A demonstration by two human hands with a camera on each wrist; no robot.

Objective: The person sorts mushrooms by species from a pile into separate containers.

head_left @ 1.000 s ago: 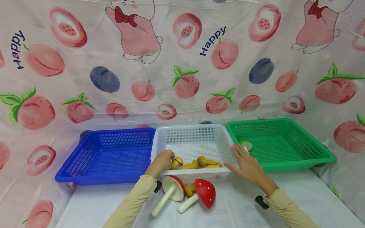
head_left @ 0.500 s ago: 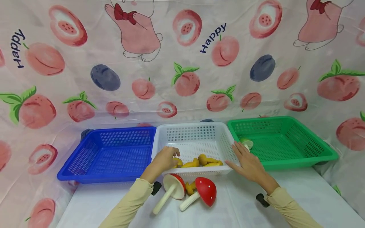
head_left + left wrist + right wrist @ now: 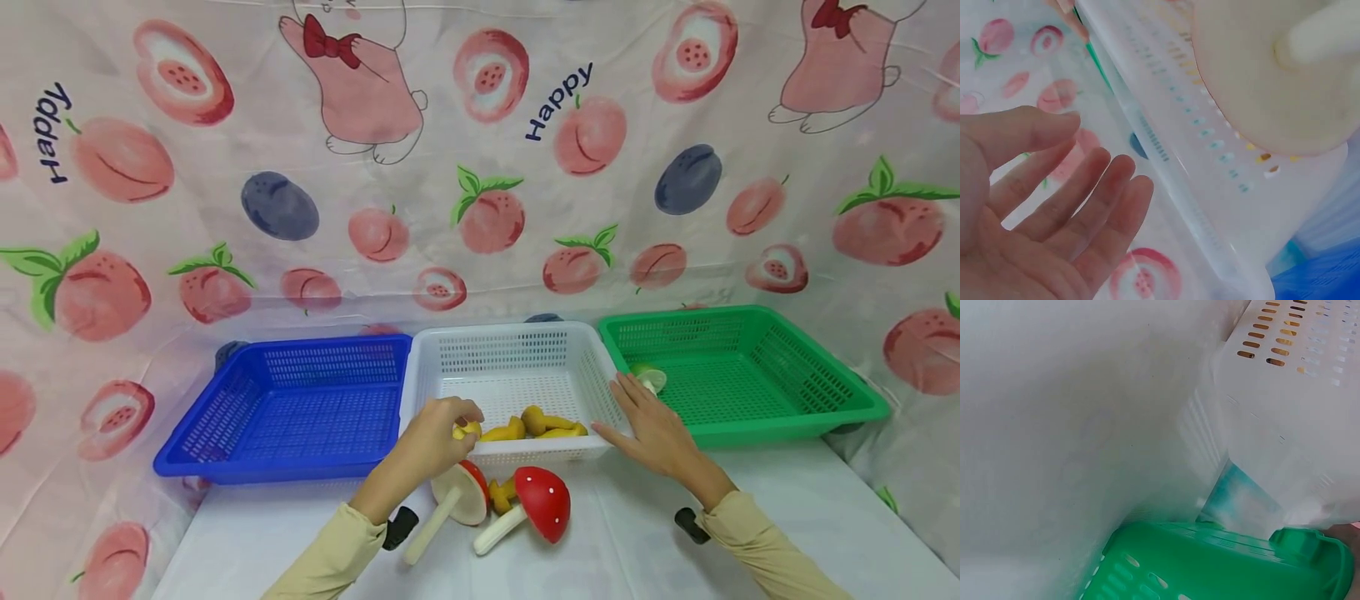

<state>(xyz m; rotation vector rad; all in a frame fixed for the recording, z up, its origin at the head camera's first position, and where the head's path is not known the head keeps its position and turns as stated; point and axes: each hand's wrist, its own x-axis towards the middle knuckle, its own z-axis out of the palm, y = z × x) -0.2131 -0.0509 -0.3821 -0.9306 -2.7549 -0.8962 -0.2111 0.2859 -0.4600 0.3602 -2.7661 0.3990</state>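
Note:
My left hand [image 3: 431, 437] hovers over the front left corner of the white basket [image 3: 510, 331], fingers loosely bent and holding nothing. It partly covers one yellow mushroom [image 3: 467, 429]; several other yellow mushrooms [image 3: 507, 430] lie along the front inside. In the left wrist view, bare fingers [image 3: 1119, 206] spread beside the basket's wall, near the pale underside of a mushroom cap [image 3: 1272, 94]. My right hand [image 3: 656, 429] rests with straight fingers on the rims where the white and green baskets meet. Two red-capped mushrooms [image 3: 543, 504] and a small yellow-brown mushroom [image 3: 501, 495] lie on the table in front.
A blue basket [image 3: 322, 417] stands left of the white one. On the right is the green basket [image 3: 738, 375], with a green-capped mushroom [image 3: 651, 379] at its left side. A printed curtain [image 3: 480, 283] hangs close behind all three.
My left fingers have loosened from the yellow mushroom in the white basket, and that hand has drawn back toward the front rim. The right hand stays on the rims.

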